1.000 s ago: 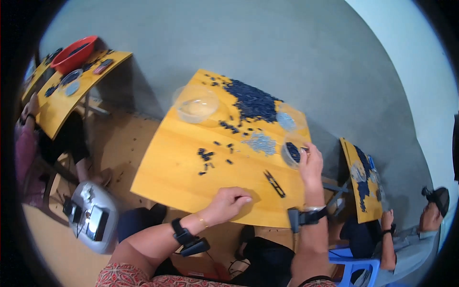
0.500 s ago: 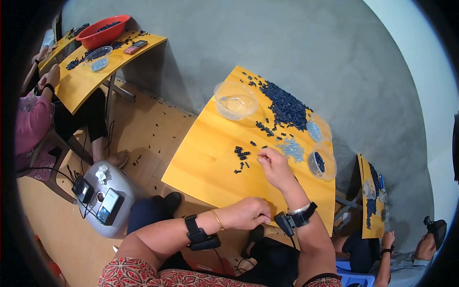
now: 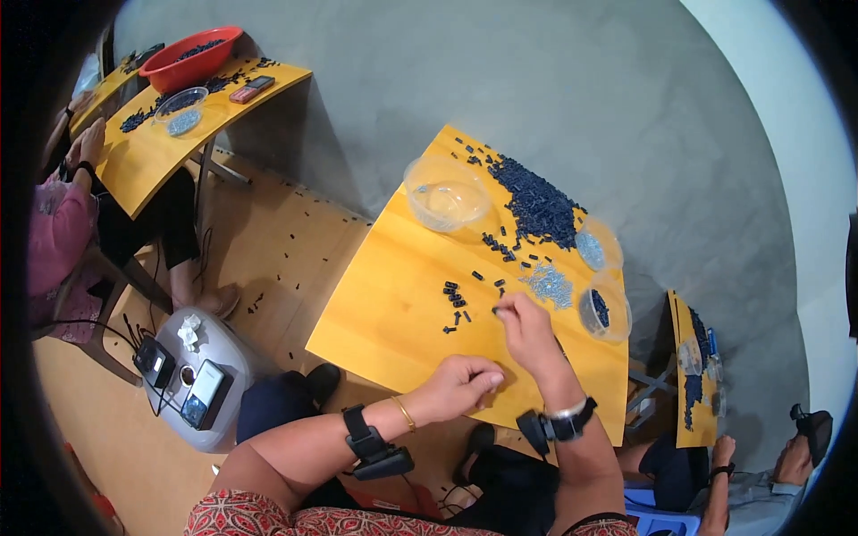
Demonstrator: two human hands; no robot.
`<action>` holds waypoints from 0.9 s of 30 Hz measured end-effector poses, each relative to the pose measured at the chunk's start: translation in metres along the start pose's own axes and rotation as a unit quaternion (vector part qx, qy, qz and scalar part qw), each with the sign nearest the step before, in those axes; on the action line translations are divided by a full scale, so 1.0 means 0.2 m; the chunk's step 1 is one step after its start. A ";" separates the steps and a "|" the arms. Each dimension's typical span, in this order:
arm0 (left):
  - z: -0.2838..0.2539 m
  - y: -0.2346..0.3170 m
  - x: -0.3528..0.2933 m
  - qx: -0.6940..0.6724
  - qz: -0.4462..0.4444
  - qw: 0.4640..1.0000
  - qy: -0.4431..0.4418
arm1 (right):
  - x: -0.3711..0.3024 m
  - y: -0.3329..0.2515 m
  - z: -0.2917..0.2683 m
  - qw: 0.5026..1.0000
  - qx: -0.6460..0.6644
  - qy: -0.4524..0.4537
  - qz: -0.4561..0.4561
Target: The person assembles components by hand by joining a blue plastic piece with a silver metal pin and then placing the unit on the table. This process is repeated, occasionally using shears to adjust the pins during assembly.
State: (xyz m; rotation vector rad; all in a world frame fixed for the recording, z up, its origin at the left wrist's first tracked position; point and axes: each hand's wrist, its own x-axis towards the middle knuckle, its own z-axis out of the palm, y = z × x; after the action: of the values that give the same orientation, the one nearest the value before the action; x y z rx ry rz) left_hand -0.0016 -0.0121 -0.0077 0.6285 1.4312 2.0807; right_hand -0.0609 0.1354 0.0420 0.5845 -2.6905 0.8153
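My right hand [image 3: 527, 329] is above the yellow table, thumb and fingers pinched on a small black plastic piece [image 3: 496, 310] whose tip shows. My left hand [image 3: 460, 386] is curled closed over the near table edge, thumb on top; whatever its fingers may hold is hidden. A loose group of black plastic pieces [image 3: 454, 295] lies to the left of my right hand. Beyond that hand is a scatter of small silvery metal parts [image 3: 549, 284], beside a large heap of dark pieces [image 3: 539, 204].
The table [image 3: 375, 313] also bears a large clear bowl [image 3: 447, 198], a tub with silvery parts [image 3: 597, 248] and a tub with black pieces [image 3: 605, 313]. At left, a grey bin [image 3: 210, 429] carries a phone. Co-workers sit at tables on both sides.
My right hand has drawn slightly down and right, and a dark piece now shows at its fingertips. My left hand has risen a little and turned, showing its thumb. The view has shifted slightly.
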 end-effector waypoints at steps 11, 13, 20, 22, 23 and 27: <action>-0.01 0.07 0.06 -0.182 -0.071 0.976 0.093 | -0.27 -0.19 -0.11 0.997 0.048 0.002 -0.059; -0.01 0.07 0.06 -0.234 -0.063 0.966 0.094 | -0.27 -0.18 -0.12 0.995 0.069 -0.004 -0.066; -0.03 0.08 0.05 -0.226 -0.090 0.966 0.083 | -0.16 -0.11 -0.23 0.986 0.134 -0.097 0.005; 0.00 0.09 0.04 -0.157 -0.085 0.980 0.088 | -0.05 0.05 -0.23 0.997 0.036 -0.024 0.063; 0.00 0.09 0.04 -0.139 -0.082 0.983 0.090 | 0.00 0.15 -0.22 0.999 0.009 -0.001 0.049; -0.01 0.08 0.04 -0.158 -0.070 0.982 0.078 | 0.23 0.41 -0.18 0.998 -0.055 0.024 -0.002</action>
State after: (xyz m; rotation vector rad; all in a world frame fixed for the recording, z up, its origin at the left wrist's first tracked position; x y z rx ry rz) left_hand -0.0124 -0.0134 0.0078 0.2360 1.1513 2.2178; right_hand -0.1337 0.2049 0.0504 0.5366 -2.6693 0.6658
